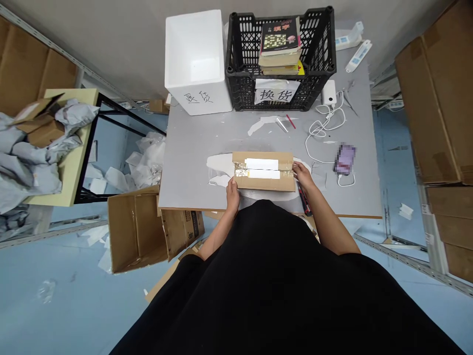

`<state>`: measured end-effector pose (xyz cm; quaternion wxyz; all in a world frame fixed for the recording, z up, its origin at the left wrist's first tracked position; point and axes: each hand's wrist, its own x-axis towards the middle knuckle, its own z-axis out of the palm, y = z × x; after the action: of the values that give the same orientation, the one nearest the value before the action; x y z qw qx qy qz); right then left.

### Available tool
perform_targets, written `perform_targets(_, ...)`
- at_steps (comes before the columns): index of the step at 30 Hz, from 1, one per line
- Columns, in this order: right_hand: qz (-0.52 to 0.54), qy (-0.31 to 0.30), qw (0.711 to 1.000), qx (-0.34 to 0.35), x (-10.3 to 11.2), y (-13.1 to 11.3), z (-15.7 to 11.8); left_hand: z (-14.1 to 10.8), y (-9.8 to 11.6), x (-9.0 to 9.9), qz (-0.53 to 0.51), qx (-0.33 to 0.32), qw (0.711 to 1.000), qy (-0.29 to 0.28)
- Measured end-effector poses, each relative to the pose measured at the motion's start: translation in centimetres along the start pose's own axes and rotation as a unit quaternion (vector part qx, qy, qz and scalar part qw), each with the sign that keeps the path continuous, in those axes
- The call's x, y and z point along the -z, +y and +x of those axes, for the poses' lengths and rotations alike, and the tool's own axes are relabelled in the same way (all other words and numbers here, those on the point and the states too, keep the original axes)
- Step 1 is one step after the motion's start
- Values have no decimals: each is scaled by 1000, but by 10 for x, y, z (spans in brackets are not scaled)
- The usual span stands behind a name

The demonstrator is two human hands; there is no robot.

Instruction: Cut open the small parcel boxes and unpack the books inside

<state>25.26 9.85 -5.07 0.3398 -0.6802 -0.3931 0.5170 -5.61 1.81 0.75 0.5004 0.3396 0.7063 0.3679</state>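
A flat cardboard parcel [263,172] lies on the grey table [188,182] directly in front of me. Two white labels sit on its top, and shiny tape crosses its left part. My left hand [232,194] grips the parcel's near edge at the left end. My right hand [303,176] holds its right end, with the fingers over the corner. A dark utility knife [303,199] lies close below my right hand, partly hidden by my arm.
A white foam box [195,64] and a black plastic crate [281,59] holding books stand at the table's far edge. A phone [345,159], white cables and a power bank [328,92] lie to the right. Cardboard boxes and grey mailers surround the table.
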Motion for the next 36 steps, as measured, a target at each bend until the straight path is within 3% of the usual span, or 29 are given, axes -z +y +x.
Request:
perform_targets(2,-96,75,993,-4,9,22,-14,1,0,2,37,-28,998,34)
perform_targets(5,-260,169,950,-34,20,56,-45,2,4,3,94,-84,989,73)
perform_targets(7,-323,174,926,-86,25,74,-66,4,11,1,149,-145,975,82)
perform_targets(10,-370,141,909,-131,27,92,-87,6,27,-8,243,-246,938,37)
perform_targets(14,-381,106,912,-112,28,100,-89,11,50,-36,307,-318,893,-86)
perform_targets(17,-325,113,936,-75,29,92,-81,15,61,-60,330,-345,866,-152)
perform_targets(20,-222,141,965,-11,31,70,-71,18,62,-76,351,-365,843,-180)
perform_targets(24,-60,67,995,40,39,26,-61,18,59,-81,369,-360,838,-179)
perform_targets(29,-78,-4,991,107,53,-11,-60,12,55,-78,377,-356,836,-180)
perform_targets(36,-117,-11,986,119,63,-15,-75,10,53,-80,387,-357,830,-185)
